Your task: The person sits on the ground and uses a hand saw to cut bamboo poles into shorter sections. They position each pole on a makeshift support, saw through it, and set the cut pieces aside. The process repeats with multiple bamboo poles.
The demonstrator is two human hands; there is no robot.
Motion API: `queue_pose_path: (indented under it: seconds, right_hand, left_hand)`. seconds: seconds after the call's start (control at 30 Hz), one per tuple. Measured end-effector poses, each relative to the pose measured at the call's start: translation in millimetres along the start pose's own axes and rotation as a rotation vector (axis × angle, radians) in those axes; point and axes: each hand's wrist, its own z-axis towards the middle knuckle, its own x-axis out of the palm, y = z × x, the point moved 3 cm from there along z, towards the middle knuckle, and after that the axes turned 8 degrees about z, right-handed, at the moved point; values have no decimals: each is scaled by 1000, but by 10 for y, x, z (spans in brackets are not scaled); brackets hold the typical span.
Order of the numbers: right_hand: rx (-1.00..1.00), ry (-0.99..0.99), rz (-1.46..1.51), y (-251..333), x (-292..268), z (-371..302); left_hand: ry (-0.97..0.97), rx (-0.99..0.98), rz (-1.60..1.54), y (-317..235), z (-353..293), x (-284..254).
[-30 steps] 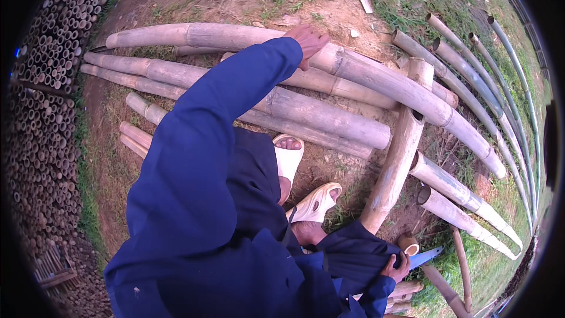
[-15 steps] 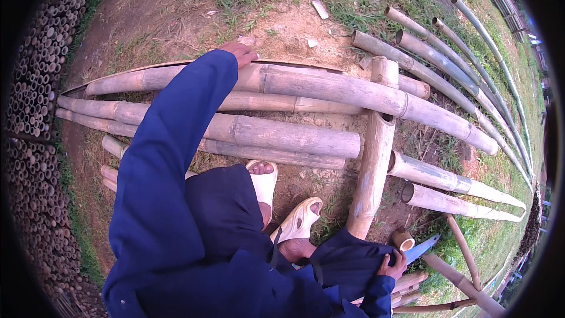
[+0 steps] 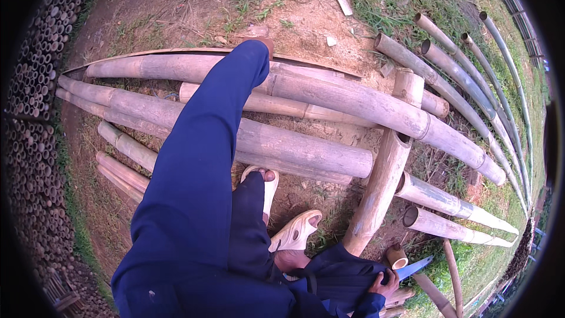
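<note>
Stack: far left, bamboo seen end-on, round hollow mouths packed tight
Loose poles: upper right, slim, fanned over grass, open ends toward the work area
Lower right: two thicker open-ended poles on the ground, thin sticks crossing below them
Crosspiece: thick pale bamboo, slanting, dark hollow near its upper end, blocks the way between the pole group and the right-hand poles
Sleeve: dark blue cloth, in the way, hides middle stretches of several poles
Top pole: lies across the crosspiece near its upper end, long, grey-tan, smooth, ringed at the nodes, seems curved through the lens
Thin strip: narrow, flat, along the top pole's far side
Poles nearer the feet: parallel, dusty
Left hand: at the top pole's far edge beside the strip, mostly behind the cuff, fingers hidden, cannot tell if apart or clamped
Right hand: over dark trouser cloth, fingers bent, cannot tell if clamped on the saw
Saw: flat blue blade just beyond the right fingers
Short tube: cut bamboo, beside blade
Ground: reddish soil, pale dust, grass
Sandals: cream, cut-outs
</note>
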Motion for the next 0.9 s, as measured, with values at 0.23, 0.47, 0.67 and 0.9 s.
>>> queue_pose_path:
  seconds: [0.23,0.47,0.67,0.9]
  right_hand:
    - [-37,1,-25,-85,25,9]
    - [-36,19,-31,-108,12,74]
    - [18,19,-14,-26,-10,48]
    - [49,23,-56,223,-21,87]
  left_hand:
    - [-8,-29,-71,8,-104,66]
    - [-248,-100,-101,50,-290,-6]
    - [-1110,57,140,74,-849,-371]
    - [-950,320,217,-829,-2064,-1367]
